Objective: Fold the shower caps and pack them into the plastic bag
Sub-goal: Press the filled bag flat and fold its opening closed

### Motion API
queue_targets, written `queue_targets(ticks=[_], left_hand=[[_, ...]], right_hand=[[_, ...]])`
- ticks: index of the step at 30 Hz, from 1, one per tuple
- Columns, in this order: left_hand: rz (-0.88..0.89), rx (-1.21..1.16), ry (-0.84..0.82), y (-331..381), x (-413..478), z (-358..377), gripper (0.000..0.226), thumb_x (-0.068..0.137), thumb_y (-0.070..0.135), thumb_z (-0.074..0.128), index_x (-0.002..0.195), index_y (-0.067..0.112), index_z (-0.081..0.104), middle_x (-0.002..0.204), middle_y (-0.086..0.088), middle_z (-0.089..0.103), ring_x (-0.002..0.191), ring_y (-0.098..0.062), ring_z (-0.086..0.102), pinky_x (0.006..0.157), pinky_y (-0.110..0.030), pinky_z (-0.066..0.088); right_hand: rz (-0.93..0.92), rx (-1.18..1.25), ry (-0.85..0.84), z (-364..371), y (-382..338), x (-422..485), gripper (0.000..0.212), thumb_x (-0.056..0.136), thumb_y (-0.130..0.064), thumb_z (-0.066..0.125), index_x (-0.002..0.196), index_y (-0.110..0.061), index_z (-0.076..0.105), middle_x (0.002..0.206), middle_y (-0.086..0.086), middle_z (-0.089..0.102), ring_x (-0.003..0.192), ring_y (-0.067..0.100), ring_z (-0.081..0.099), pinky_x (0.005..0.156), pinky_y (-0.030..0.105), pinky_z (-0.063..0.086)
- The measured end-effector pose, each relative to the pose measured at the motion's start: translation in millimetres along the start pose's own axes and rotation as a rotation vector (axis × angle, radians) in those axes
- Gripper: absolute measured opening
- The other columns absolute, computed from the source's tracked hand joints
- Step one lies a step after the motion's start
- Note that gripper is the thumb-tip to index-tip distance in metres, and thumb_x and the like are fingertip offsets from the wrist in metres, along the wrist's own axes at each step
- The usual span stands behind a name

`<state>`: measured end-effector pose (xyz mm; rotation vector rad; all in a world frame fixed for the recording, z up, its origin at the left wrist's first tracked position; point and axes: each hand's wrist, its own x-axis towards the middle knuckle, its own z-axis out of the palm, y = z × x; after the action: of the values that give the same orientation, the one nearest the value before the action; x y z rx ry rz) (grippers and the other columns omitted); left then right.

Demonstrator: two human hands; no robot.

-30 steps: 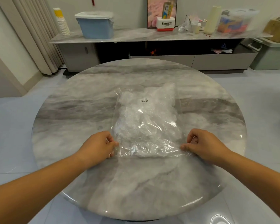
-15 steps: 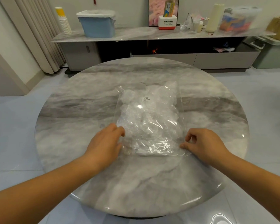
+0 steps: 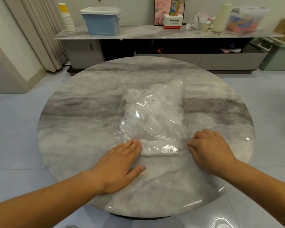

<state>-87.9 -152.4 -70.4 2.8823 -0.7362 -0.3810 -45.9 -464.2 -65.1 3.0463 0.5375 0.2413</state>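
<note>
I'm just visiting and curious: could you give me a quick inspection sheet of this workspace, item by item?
Surface: round grey marble table, glossy.
Job's things: clear plastic bag lying flat, white crumpled shower caps inside.
Clutter: nothing seen.
Hands: left hand flat, fingers pressing the bag's near left corner; right hand curled, seemingly pinching its near right corner.
Cables: nothing seen.
Surroundings: grey sideboard with blue lidded plastic box and stacked paper cups; beige pleated curtain at left.
</note>
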Motion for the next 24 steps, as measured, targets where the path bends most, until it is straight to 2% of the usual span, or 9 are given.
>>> queue_targets(ticks=[2, 3, 5, 7, 9, 10, 14, 19, 24], left_hand=[[-0.012, 0.02, -0.023, 2, 3, 1, 0.074, 0.101, 0.063, 0.016, 0.159, 0.026, -0.012, 0.163, 0.012, -0.023, 0.149, -0.002, -0.024, 0.123, -0.025, -0.011], [-0.015, 0.034, -0.034, 2, 4, 1, 0.073, 0.102, 0.061, 0.018, 0.159, 0.026, -0.012, 0.163, 0.011, -0.023, 0.149, -0.003, -0.024, 0.123, -0.026, -0.011], [-0.016, 0.047, -0.043, 4, 5, 2, 0.072, 0.103, 0.058, 0.02, 0.159, 0.026, -0.012, 0.164, 0.009, -0.022, 0.149, -0.005, -0.024, 0.123, -0.027, -0.011], [-0.017, 0.042, -0.037, 3, 5, 5, 0.071, 0.104, 0.054, 0.023, 0.158, 0.026, -0.013, 0.165, 0.008, -0.023, 0.149, -0.006, -0.026, 0.123, -0.028, -0.012], [-0.018, 0.047, -0.035, 3, 4, 7, 0.07, 0.104, 0.049, 0.023, 0.158, 0.026, -0.015, 0.164, 0.008, -0.024, 0.148, -0.006, -0.027, 0.122, -0.028, -0.014], [-0.021, 0.049, -0.036, 3, 3, 8, 0.07, 0.104, 0.047, 0.023, 0.157, 0.026, -0.016, 0.164, 0.008, -0.025, 0.148, -0.006, -0.028, 0.122, -0.027, -0.015], [-0.028, 0.044, -0.051, 3, 3, 6, 0.069, 0.105, 0.045, 0.022, 0.158, 0.026, -0.017, 0.162, 0.009, -0.027, 0.148, -0.006, -0.029, 0.121, -0.027, -0.016], [-0.02, 0.033, -0.072, -2, 3, 8, 0.069, 0.104, 0.052, 0.02, 0.157, 0.029, -0.019, 0.161, 0.012, -0.029, 0.147, -0.006, -0.031, 0.123, -0.03, -0.014], [-0.019, 0.048, -0.066, -4, 3, 9, 0.069, 0.104, 0.054, 0.019, 0.156, 0.031, -0.021, 0.161, 0.013, -0.03, 0.147, -0.006, -0.031, 0.123, -0.032, -0.016]], right_hand=[[-0.089, 0.002, 0.148, -14, -29, -6, 0.037, 0.095, -0.036, 0.043, 0.094, -0.018, 0.076, 0.106, 0.006, 0.069, 0.099, 0.031, 0.059, 0.083, 0.04, 0.038], [-0.155, 0.043, 0.18, -18, -47, -9, 0.042, 0.096, -0.038, 0.042, 0.107, -0.014, 0.074, 0.121, 0.012, 0.068, 0.112, 0.035, 0.059, 0.092, 0.043, 0.04], [-0.276, 0.109, 0.08, -21, -82, -13, 0.056, 0.103, -0.044, 0.034, 0.139, -0.007, 0.058, 0.152, 0.015, 0.049, 0.141, 0.034, 0.044, 0.113, 0.046, 0.03], [-0.334, 0.206, -0.132, -19, -103, -11, 0.069, 0.106, -0.052, 0.01, 0.158, -0.011, 0.028, 0.168, 0.008, 0.018, 0.156, 0.023, 0.011, 0.125, 0.04, 0.008], [-0.327, 0.267, -0.345, -13, -105, -6, 0.079, 0.094, -0.06, -0.004, 0.162, -0.018, -0.002, 0.169, -0.001, -0.011, 0.153, 0.012, -0.019, 0.125, 0.032, -0.01], [-0.327, 0.266, -0.382, -9, -101, -4, 0.081, 0.091, -0.061, -0.006, 0.161, -0.02, -0.008, 0.167, -0.004, -0.017, 0.151, 0.008, -0.025, 0.124, 0.03, -0.014], [-0.334, 0.262, -0.393, 0, -83, -1, 0.081, 0.088, -0.063, -0.011, 0.16, -0.026, -0.009, 0.166, -0.012, -0.019, 0.147, -0.002, -0.026, 0.12, 0.022, -0.02], [-0.287, 0.255, -0.391, 8, -53, -13, 0.089, 0.081, -0.074, -0.027, 0.157, -0.03, -0.013, 0.164, -0.015, -0.021, 0.145, -0.006, -0.029, 0.122, 0.024, -0.015], [-0.193, 0.249, -0.362, 14, -23, -26, 0.092, 0.079, -0.077, -0.028, 0.157, -0.03, -0.011, 0.164, -0.015, -0.02, 0.146, -0.006, -0.027, 0.124, 0.026, -0.011]])
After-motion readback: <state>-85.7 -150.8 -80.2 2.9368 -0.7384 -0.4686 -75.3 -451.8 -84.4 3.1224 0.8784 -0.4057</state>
